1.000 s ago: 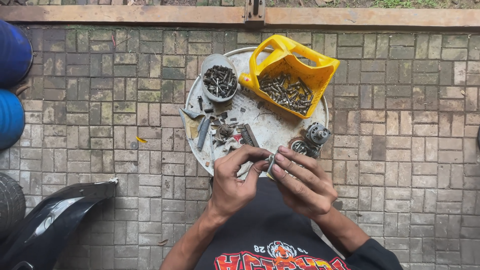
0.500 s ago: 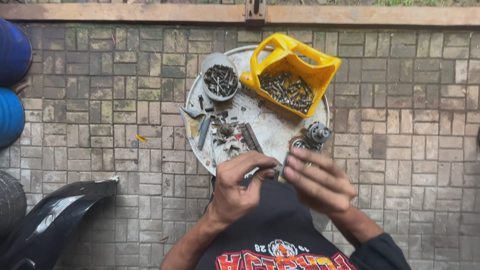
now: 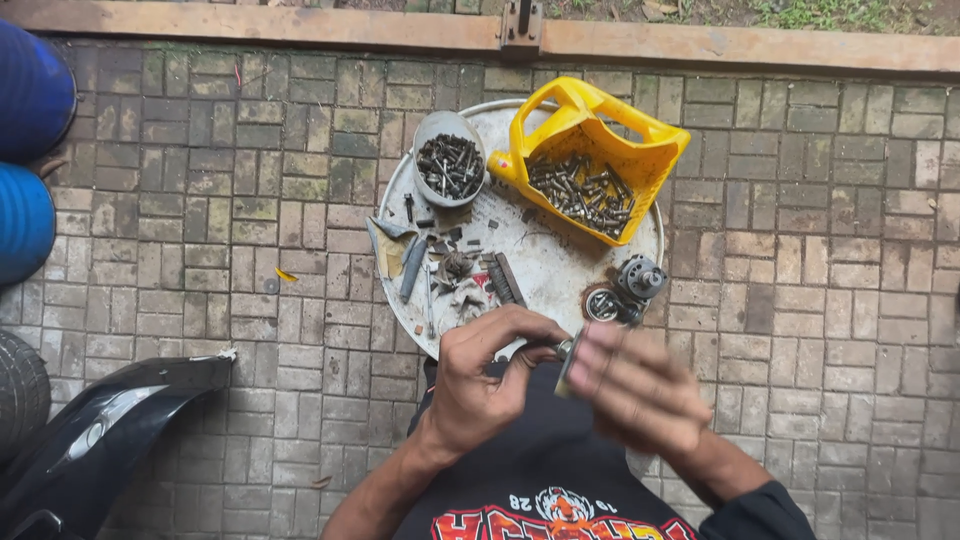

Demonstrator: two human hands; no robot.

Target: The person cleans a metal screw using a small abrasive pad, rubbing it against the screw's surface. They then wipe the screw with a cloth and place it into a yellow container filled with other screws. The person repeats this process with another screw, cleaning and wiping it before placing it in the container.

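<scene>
Metal small part [image 3: 566,352] at lower centre, pinched between both hands | left hand [image 3: 487,382] fingers curled shut on it | right hand [image 3: 640,392] blurred, fingers loosely bent, touching it | beyond: round tray [image 3: 560,265], yellow jug [image 3: 590,160]

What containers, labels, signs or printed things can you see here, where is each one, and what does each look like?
Yellow plastic jug: cut open, far right of the round tray, full of bolts.
Small grey tub: round, far left of the tray, holding dark screws.
Shirt print: red and orange graphic on black, bottom edge.
Blue drums: rounded, left edge.
No signs or screens in view.
</scene>
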